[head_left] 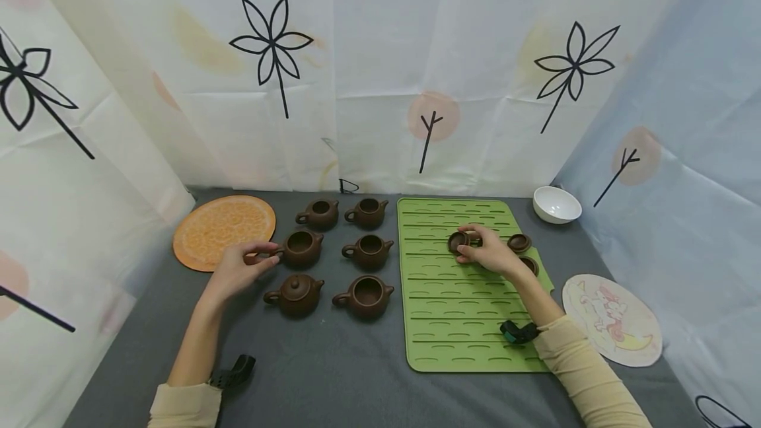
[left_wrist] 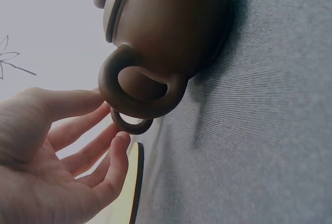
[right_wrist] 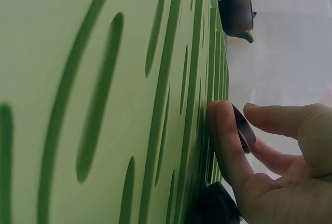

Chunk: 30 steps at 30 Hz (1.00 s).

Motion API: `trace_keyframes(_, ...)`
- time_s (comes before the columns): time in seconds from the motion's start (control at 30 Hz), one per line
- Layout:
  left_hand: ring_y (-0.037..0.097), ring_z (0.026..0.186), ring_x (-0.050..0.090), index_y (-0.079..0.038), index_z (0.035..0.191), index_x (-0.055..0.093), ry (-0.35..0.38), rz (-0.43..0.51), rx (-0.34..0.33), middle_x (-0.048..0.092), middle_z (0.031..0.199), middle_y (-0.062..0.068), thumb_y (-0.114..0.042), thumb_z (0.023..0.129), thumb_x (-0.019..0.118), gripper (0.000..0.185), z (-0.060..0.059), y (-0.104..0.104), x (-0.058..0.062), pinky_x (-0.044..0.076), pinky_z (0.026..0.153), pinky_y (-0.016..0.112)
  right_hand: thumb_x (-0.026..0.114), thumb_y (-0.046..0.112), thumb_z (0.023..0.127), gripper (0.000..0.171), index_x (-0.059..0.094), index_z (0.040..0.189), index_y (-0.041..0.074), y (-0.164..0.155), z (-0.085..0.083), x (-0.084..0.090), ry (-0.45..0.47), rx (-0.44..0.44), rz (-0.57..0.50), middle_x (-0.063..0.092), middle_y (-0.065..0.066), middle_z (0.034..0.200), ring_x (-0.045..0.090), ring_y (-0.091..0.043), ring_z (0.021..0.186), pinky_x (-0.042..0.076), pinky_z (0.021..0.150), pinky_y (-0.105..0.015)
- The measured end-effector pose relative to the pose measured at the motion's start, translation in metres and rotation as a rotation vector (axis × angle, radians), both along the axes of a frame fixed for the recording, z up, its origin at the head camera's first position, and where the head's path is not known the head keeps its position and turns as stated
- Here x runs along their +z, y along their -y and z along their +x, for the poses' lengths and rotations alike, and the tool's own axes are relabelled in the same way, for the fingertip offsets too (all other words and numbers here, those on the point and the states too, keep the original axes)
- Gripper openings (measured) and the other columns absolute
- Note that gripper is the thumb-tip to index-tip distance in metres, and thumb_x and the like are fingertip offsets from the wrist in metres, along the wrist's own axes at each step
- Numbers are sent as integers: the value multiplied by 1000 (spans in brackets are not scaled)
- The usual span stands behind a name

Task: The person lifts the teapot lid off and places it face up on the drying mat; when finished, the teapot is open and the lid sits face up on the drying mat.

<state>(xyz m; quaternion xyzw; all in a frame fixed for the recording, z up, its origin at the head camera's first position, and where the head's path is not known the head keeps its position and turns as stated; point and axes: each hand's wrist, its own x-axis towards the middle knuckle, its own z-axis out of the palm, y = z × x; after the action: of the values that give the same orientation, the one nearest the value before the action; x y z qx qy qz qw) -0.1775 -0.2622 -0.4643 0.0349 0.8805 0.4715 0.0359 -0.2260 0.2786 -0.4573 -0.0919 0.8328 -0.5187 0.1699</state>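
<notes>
Brown lid [head_left: 458,242] pinched in right hand [head_left: 487,253] grip – left hand [head_left: 238,269] grip spread, seemingly touching teapot [head_left: 300,248] handle

Both arms reach forward in cream sleeves, forearms bare. The left hand [head_left: 238,269] stretches ahead with fingers loosely extended and thumb apart. The right hand [head_left: 487,253] bends inward at the wrist, its fingers [right_wrist: 228,146] curled in a pinch.

White cloth walls [head_left: 368,84] printed with black flowers and pale orange dots close in three sides of the grey felt counter [head_left: 333,375] — soft, even light.
</notes>
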Motion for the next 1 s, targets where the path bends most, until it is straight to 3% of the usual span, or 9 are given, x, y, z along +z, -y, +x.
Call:
trace_keyframes(0.2,36,119,75,-4,142,69,11,-31,2,71,142,24,-27,107,72,42,12,5,1,58,84,27,59,7,112,64,29,166,-7,-2,0,4,-4,17,8,37,-41,157,78,-38,111,65,97,-42)
trace_keyframes(0.4,37,118,76,-4,140,71,-4,-50,18,76,134,21,-30,107,73,42,26,8,0,58,81,25,60,10,112,63,30,165,-8,-6,3,11,-76,11,50,35,-43,161,79,-42,110,64,99,-50)
trace_keyframes(0.6,25,108,79,-7,130,78,-37,-72,22,80,127,15,-29,105,75,33,40,7,-1,58,77,24,60,10,112,61,32,164,-8,-2,7,17,-106,-30,16,34,-42,163,78,-40,113,64,101,-50)
trace_keyframes(0.77,16,98,76,-9,126,80,-25,-72,34,83,118,11,-28,105,75,29,55,3,-3,56,73,24,63,11,111,59,38,162,-5,13,13,24,-132,-13,-18,38,-41,163,77,-42,116,63,102,-51)
trace_keyframes(1.0,18,96,76,-14,122,81,0,-46,29,84,111,7,-27,104,76,23,67,-5,-6,54,72,25,64,7,109,50,47,155,-3,57,22,39,-181,48,-98,49,-34,155,77,-45,112,63,101,-54)
